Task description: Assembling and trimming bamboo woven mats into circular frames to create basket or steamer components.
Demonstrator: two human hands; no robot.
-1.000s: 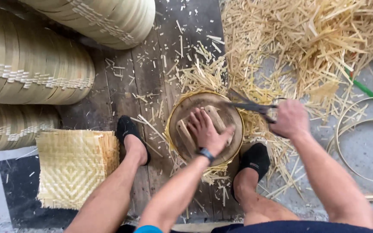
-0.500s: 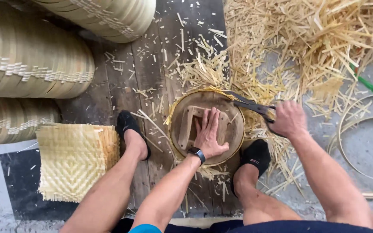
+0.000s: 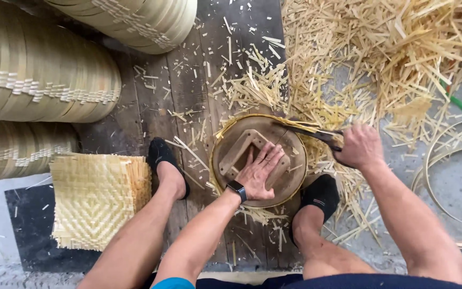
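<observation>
While the left hand [image 3: 260, 171] lies flat and open on the wooden handle [image 3: 240, 152] of the round mould [image 3: 290, 160] between the feet, the shears [image 3: 316, 134] in the closed right hand [image 3: 360, 146] point left along its far rim.

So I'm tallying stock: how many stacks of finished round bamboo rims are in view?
3. One stack lies at top centre, a large one at upper left, and another below it, at the left edge. All run out of frame, so more may be hidden.
</observation>
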